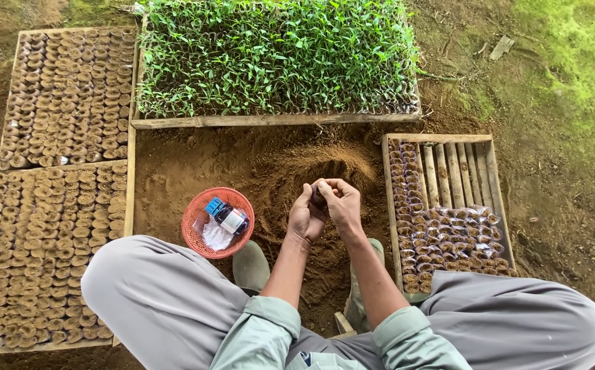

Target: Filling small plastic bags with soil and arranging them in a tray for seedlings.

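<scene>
My left hand and my right hand meet over a mound of loose brown soil. Together they close around a small dark soil-filled pot, mostly hidden by the fingers. I sit low, grey-trousered knees spread to either side and pale green sleeves rolled to the elbow.
A red mesh basket with a small bottle and white plastic lies left of my hands. Right stands a slatted wooden tray partly filled with small pots. Two full wooden trays lie left. A tray of green seedlings sits ahead.
</scene>
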